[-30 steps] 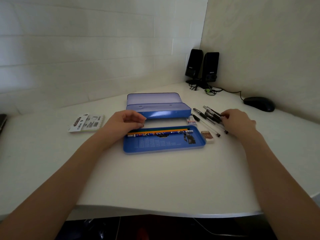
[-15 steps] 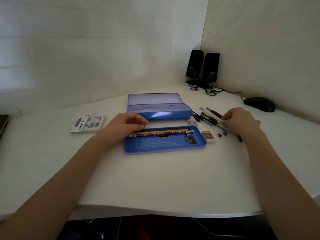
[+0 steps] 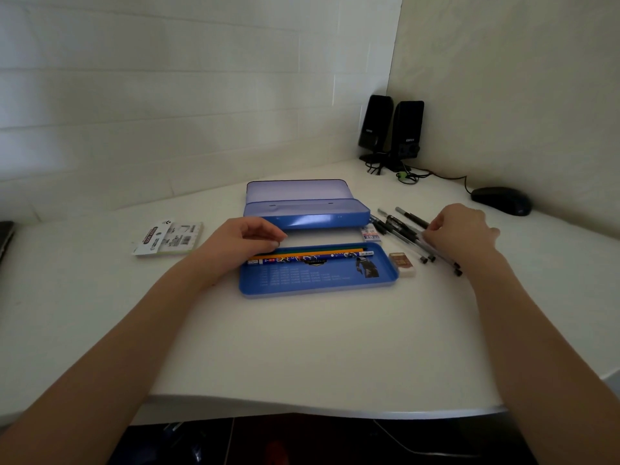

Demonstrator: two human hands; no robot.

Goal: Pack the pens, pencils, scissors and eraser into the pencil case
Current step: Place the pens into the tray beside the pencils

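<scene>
Resting on the white desk (image 3: 302, 347), both forearms reach fwd from the near edge toward the pencil case.

Near tray of the pencil case (image 3: 318, 280): blue, shallow, open side up, lying flat approx. at desk centre. Along its far wall lie the pencils (image 3: 312, 256), side by side and parallel to the long edge: one green, one orange, one w/ a dark printed pattern.

Left hand (image 3: 241, 239): over the tray's far-left corner, fingers curled down, fingertips at the left ends of the pencils. Whether it actually pinches a pencil cannot be told; contact point is hidden.

Eraser (image 3: 402, 264): brown-sleeved, on the desk just beside the tray's right end. A 2nd small block marked "2B" (image 3: 370, 233) lies beyond it, near the deep section's right end.

Right hand (image 3: 459, 234): palm down on the fanned-out pens (image 3: 399, 229), fingers bent and closing over the barrels at mid-length; pen tips stick out to the near right.

Deep section of the case (image 3: 305, 216) w/ its lid (image 3: 297, 189) open sits just behind the tray.

Left of the case, well apart: a carded pkg (image 3: 167, 238). Far right: mouse (image 3: 501, 200). Far corner: two black speakers (image 3: 391, 129).
</scene>
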